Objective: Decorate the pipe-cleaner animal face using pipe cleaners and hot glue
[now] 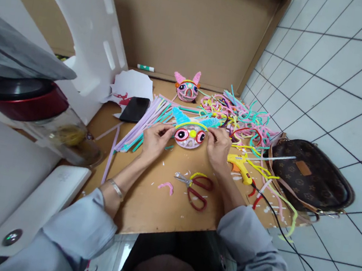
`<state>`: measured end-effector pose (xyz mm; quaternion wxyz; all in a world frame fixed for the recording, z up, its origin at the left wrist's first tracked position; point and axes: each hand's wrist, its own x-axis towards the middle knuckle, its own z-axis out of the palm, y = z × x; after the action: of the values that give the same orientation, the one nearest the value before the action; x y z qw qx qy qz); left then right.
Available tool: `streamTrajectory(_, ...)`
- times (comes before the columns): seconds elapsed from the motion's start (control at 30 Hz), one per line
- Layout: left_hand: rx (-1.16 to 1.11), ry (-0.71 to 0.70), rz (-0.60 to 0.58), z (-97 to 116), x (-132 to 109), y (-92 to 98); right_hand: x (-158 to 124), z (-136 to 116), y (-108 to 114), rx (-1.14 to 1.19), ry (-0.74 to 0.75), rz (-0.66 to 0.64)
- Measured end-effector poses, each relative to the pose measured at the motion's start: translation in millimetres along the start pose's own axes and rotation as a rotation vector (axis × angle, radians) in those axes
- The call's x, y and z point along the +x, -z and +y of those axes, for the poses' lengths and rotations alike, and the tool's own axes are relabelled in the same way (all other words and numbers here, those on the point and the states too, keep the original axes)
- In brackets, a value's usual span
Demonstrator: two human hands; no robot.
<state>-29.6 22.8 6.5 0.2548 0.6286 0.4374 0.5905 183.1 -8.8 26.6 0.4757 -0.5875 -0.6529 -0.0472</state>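
Observation:
Between my hands is an animal-face craft [190, 137] with blue fuzzy ears, a yellow band, red-rimmed eyes, a yellow nose and a clear, pink-edged lower part. My left hand [156, 140] pinches its left side near the band. At its right side, my right hand [218, 146] pinches the other end; what lies between those fingertips is partly hidden. Red-handled scissors [196, 188] lie partly open below the craft, beside a curved pink pipe cleaner piece [167, 187]. A yellow glue gun [241, 167] rests right of my right hand.
A similar pink-eared craft [187, 90] stands at the back. Pipe cleaners lie in a straight bundle [140, 125] and a tangled heap [237, 116]. A black phone [135, 109] is at left, a brown bag [310, 174] at right, a red-lidded bottle [46, 112] far left.

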Motion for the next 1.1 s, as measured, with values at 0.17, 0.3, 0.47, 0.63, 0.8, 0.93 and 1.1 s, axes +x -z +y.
streamTrajectory(0.17, 0.03, -0.039, -0.008, -3, 0, -0.4, 0, 5, -2, 0.06, -0.041, -0.006)
streamTrajectory(0.3, 0.002, -0.004, -0.014, -4, 0, -0.3, 1, 7, -5, 0.124, -0.097, 0.018)
streamTrajectory(0.47, -0.076, 0.076, -0.036, -5, -2, -3.3, 1, 8, -12, 0.215, -0.169, 0.041)
streamTrajectory(0.63, -0.082, 0.09, -0.024, -10, -2, -6.6, 0, 12, -15, 0.255, -0.2, 0.029)
streamTrajectory(0.8, -0.084, 0.076, -0.031, -13, -2, -8.9, -1, 18, -18, 0.239, -0.204, -0.006)
streamTrajectory(0.93, -0.076, 0.056, -0.055, -10, -3, -8.6, -3, 23, -22, 0.279, -0.186, 0.005)
streamTrajectory(1.1, -0.041, 0.065, -0.073, -8, -4, -7.6, -5, 28, -25, 0.324, -0.143, 0.038)
